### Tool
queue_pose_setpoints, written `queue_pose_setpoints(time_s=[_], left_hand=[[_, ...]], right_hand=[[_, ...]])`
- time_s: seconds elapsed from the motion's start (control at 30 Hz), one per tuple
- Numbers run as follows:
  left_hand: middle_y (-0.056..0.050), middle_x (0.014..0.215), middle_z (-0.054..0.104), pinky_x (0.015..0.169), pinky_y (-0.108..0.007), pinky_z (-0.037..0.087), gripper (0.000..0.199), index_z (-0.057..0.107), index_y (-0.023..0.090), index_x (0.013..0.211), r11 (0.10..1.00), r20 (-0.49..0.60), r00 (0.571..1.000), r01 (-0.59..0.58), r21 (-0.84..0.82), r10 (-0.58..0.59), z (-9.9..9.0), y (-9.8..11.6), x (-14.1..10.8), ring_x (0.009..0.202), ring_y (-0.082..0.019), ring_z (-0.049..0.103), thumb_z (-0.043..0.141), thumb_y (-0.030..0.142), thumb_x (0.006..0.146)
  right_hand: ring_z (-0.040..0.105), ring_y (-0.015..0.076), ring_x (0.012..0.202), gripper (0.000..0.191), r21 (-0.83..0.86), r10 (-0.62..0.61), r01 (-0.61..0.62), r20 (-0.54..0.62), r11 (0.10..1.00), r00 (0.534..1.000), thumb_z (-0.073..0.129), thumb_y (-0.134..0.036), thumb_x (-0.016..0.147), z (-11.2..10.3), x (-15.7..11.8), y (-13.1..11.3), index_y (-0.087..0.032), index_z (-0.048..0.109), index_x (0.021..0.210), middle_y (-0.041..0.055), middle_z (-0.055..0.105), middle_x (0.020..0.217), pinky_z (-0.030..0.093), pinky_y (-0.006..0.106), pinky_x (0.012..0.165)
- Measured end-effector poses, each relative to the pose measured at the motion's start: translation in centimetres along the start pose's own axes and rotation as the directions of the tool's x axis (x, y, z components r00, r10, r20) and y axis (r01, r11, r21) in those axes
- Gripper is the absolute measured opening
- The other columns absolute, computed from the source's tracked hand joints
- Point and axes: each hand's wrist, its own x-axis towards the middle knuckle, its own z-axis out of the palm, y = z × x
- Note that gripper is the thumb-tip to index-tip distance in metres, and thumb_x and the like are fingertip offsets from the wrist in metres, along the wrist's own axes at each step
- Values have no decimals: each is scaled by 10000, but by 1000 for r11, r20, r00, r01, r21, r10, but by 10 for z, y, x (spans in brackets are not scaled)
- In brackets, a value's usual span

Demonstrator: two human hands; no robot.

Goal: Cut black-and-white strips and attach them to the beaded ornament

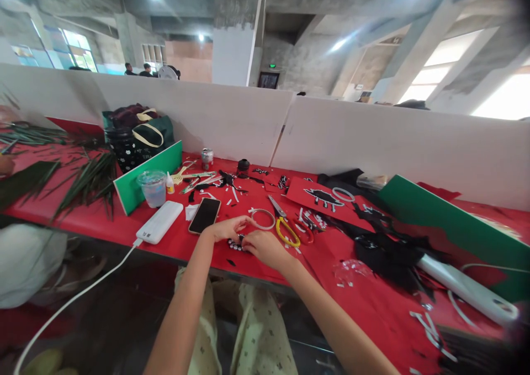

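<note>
A small black piece with shiny white dots lies low over the red tabletop near its front edge, between my two hands. My left hand is bent over it from the left, thumb and fingertips closed on its upper side. From the right, my right hand pinches its other end; the fingertips are partly hidden. Just beyond my hands is a pale ring. Scissors with yellow handles lie to the right of it. A dark-screened phone rests left of my left hand.
A white power bank with a cable, a plastic cup and a glue bottle stand left, by a green board. Right are a red sheet with a black cutout, black fabric and another green board. White partitions run behind.
</note>
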Motion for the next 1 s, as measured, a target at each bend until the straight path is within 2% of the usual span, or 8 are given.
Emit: queue_pose_setpoints(time_s=[0.2,0.37,0.5,0.63,0.83,0.9,1.0], left_hand=[[-42,1409,362,1139,-412,70,770,506,260,1207,998,49,998,24,57,-27,0,2,0,1385,-245,204,619,-23,501],[-39,1407,379,1142,-406,37,712,536,250,1177,997,31,1000,-7,80,5,2,4,-1,1379,-231,226,571,-22,520],[-38,1417,370,1141,-414,60,716,540,249,1171,997,42,999,24,70,-27,3,6,-2,1395,-236,185,545,-31,512],[-45,1411,382,1140,-414,73,705,541,241,1153,997,28,998,49,62,-51,4,7,-3,1397,-235,184,528,-42,508],[-52,1413,387,1141,-401,84,658,546,235,1127,998,41,999,33,49,-35,4,7,-3,1396,-224,191,557,-39,530],[-53,1410,391,1140,-400,85,645,549,233,1120,999,39,999,29,46,-31,4,7,-3,1394,-224,196,573,-36,534],[-66,1386,418,1134,-408,110,601,562,218,1085,998,20,999,39,45,-40,7,10,-4,1379,-232,239,588,-28,537]], right_hand=[[643,198,891,240,-15,36,-36,32,999,999,479,-202,869,-2,-1,-6,-199,715,913,71,712,926,442,261,781],[644,218,934,234,-66,74,-70,61,995,995,482,-212,865,-5,-1,-14,-181,705,929,84,709,956,443,265,798],[644,222,938,255,-102,95,-89,60,991,994,458,-183,862,-3,-1,-19,-179,698,948,90,705,972,447,266,791],[645,222,902,278,-135,157,-151,39,979,987,429,-163,864,1,-1,-25,-166,690,959,103,695,967,455,273,757],[600,219,965,320,-129,278,-278,-17,952,960,379,-110,860,8,-10,-43,-150,667,995,116,644,1059,458,270,723],[580,223,990,312,-112,290,-295,-58,949,955,396,-121,851,12,-16,-49,-142,653,1026,120,626,1078,459,285,760],[548,239,1031,313,-106,269,-279,-103,954,958,420,-140,844,19,-24,-55,-124,643,1063,137,607,1095,417,343,906]])
